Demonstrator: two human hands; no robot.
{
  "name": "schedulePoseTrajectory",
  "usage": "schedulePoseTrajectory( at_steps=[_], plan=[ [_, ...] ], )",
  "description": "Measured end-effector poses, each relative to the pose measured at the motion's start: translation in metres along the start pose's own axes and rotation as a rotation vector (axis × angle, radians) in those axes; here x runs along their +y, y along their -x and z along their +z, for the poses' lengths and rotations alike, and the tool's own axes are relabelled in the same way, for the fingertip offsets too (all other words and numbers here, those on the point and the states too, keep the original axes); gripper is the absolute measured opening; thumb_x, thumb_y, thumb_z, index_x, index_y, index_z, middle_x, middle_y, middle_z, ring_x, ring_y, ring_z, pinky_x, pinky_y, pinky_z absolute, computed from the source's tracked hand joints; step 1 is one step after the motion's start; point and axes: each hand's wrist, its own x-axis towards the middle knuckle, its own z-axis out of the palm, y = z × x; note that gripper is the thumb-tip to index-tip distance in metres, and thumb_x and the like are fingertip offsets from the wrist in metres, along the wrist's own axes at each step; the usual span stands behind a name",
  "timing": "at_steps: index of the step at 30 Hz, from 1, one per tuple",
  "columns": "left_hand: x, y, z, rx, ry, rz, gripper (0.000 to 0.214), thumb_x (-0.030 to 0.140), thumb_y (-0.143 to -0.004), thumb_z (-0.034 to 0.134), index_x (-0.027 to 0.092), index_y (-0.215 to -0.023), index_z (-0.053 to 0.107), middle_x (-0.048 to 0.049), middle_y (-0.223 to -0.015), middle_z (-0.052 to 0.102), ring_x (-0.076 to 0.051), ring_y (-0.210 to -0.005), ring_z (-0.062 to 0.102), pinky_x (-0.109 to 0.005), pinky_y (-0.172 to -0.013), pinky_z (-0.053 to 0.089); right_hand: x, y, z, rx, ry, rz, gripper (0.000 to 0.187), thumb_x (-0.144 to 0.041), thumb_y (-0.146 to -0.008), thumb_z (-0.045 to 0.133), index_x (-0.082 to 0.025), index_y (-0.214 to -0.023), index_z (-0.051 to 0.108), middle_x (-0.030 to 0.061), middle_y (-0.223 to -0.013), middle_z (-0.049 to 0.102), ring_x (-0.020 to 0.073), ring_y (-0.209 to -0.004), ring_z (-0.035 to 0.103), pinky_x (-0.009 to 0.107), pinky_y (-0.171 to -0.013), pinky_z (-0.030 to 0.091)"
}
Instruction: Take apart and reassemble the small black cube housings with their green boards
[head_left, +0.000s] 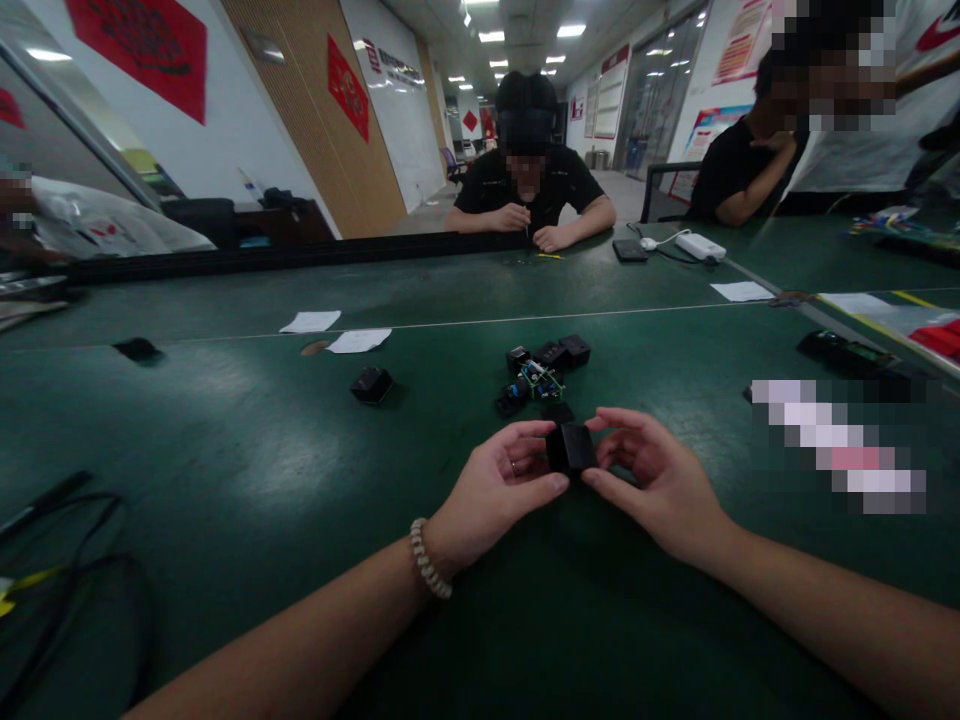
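Observation:
Between my two hands is a small black box-shaped casing [571, 449], tilted and raised toward me. My left hand [501, 483] grips its left side with thumb and fingers. On the opposite side, the thumb and fingertips of my right hand [660, 480] hold it by the edges. Just beyond lies a heap of small electronic parts with blue and green pieces [536, 382]. Black blocks [571, 350] lie at the back of that heap, and a flat black piece [557, 412] sits right behind the casing. Whatever is inside the casing is hidden.
A separate black block [372, 385] and white paper slips [360, 341] lie to the left. Black cables [79, 560] cross the near left. At the right are a black device [847, 352] and a blurred-out item [840, 450]. A co-worker [525, 180] sits opposite.

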Motion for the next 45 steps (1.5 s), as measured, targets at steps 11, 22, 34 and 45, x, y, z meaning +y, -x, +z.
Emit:
schedulePoseTrajectory(
  at_steps=[11, 22, 34, 45],
  plan=[
    [-0.0008, 0.0005, 0.0, -0.028, 0.025, -0.048, 0.05, 0.017, -0.079, 0.085, 0.017, -0.122, 0.06, -0.0123, -0.119, 0.075, -0.024, -0.104, 0.073, -0.044, -0.1, 0.054, -0.0031, 0.0005, -0.0005, 0.011, -0.015, -0.029, 0.044, -0.025, -0.089, 0.076, -0.027, -0.129, 0.058, 0.0091, -0.122, 0.07, 0.0175, -0.084, 0.07, 0.037, -0.078, 0.064],
    [-0.0004, 0.0009, 0.0012, -0.035, 0.048, -0.01, 0.052, 0.011, -0.075, 0.086, 0.019, -0.115, 0.054, -0.0087, -0.11, 0.076, -0.022, -0.1, 0.074, -0.041, -0.095, 0.054, -0.0058, -0.001, 0.0007, -0.064, 0.031, 0.101, 0.027, -0.028, -0.092, 0.069, -0.025, -0.119, 0.065, 0.007, -0.106, 0.075, 0.0198, -0.087, 0.074, 0.036, -0.077, 0.066],
    [0.0019, 0.0028, 0.001, -0.016, 0.045, -0.031, 0.041, 0.016, -0.077, 0.086, 0.02, -0.1, 0.053, -0.0026, -0.101, 0.071, -0.017, -0.091, 0.07, -0.031, -0.082, 0.053, -0.0058, -0.0006, 0.0, -0.006, 0.012, 0.086, 0.02, -0.03, -0.093, 0.071, -0.023, -0.111, 0.066, 0.0086, -0.108, 0.077, 0.0209, -0.094, 0.076, 0.037, -0.084, 0.067],
    [-0.0006, 0.0021, -0.0012, -0.029, 0.046, -0.027, 0.04, 0.015, -0.079, 0.084, 0.02, -0.106, 0.055, -0.0039, -0.107, 0.072, -0.019, -0.096, 0.071, -0.035, -0.089, 0.054, -0.0005, -0.0005, 0.0002, 0.057, 0.061, 0.012, 0.018, -0.031, -0.094, 0.07, -0.024, -0.11, 0.066, 0.0077, -0.107, 0.069, 0.0204, -0.091, 0.071, 0.036, -0.081, 0.065]
  ],
)
